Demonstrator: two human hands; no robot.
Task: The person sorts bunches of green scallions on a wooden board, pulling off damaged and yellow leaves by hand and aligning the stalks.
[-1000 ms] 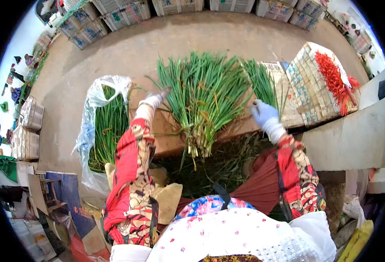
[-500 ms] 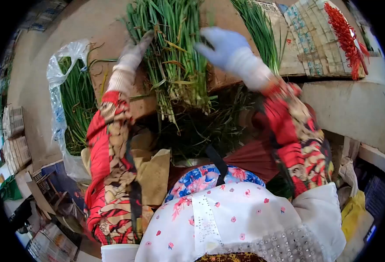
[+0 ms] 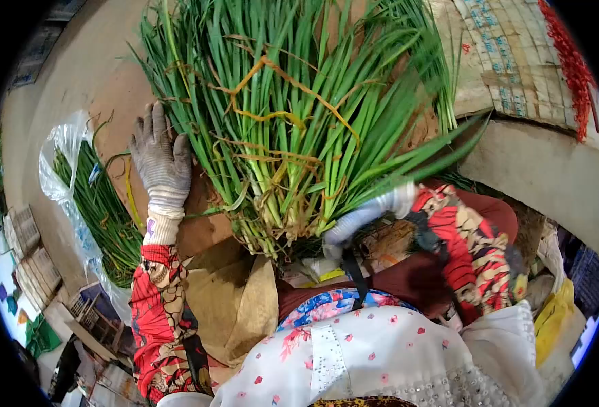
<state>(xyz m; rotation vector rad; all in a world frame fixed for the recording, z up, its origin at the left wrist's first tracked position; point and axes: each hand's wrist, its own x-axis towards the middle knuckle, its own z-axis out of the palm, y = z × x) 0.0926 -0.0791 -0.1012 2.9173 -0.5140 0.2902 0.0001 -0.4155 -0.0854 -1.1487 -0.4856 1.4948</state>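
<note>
A large heap of garlic-chive-like greens (image 3: pixel 279 122) lies fanned out on a brown board (image 3: pixel 201 234), its pale root ends toward me and some yellowed leaves across it. My left hand (image 3: pixel 160 163), in a grey striped glove, rests flat along the heap's left side with the fingers stretched out. At the root ends on the right is my right hand (image 3: pixel 360 220), in a pale blue-grey glove and smeared by motion. Its fingers point down and left beside the stalks. Whether they grip any stalk is unclear. Several long leaves slant out to the right above this hand.
More greens (image 3: pixel 96 210) lie in a clear plastic bag (image 3: pixel 58 176) on the left. Another bunch (image 3: pixel 442 81) is at the upper right. Beyond it are flattened printed sacks (image 3: pixel 493 57) and a bundle of red ties (image 3: pixel 571 64). Brown cloth (image 3: pixel 228 302) lies near my lap.
The greens have spread from a narrow bunch into a wide fan. My left hand has moved left and down, off the bunch, and lies flat. My right hand has come down toward the root ends.
</note>
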